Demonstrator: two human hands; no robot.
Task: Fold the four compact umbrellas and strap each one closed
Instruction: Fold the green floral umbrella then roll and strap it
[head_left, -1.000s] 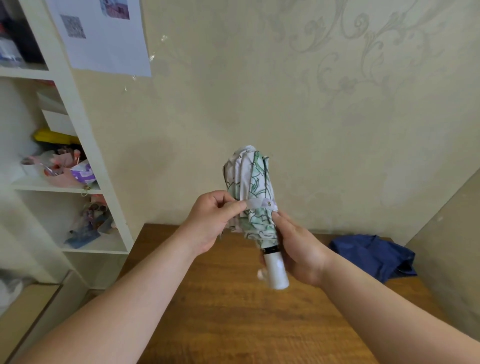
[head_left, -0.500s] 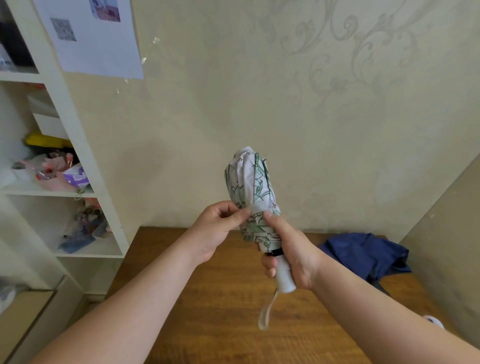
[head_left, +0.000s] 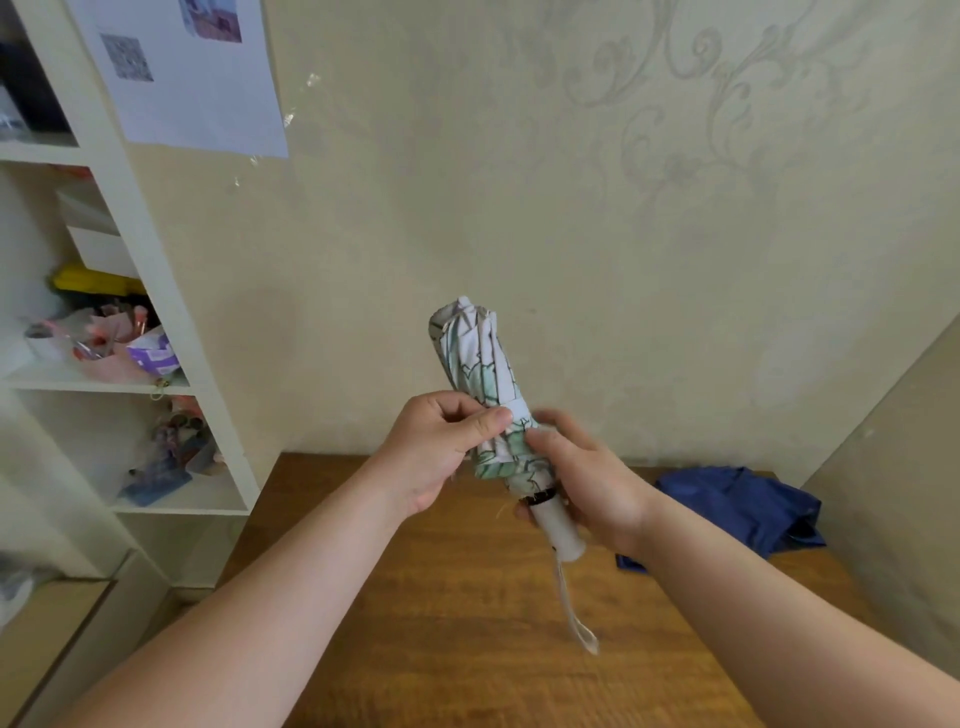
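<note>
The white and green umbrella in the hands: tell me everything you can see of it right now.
The umbrella is folded into a tight roll of white fabric with a green print, held tilted, tip up, above the wooden table. A white strap circles the roll. The left hand pinches the strap; the right hand grips the white handle, below a black collar. A pale wrist loop dangles free.

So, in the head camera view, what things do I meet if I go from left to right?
White shelf unit → left hand → white and green folded umbrella → right hand → crumpled dark blue umbrella on the brown wooden table.
</note>
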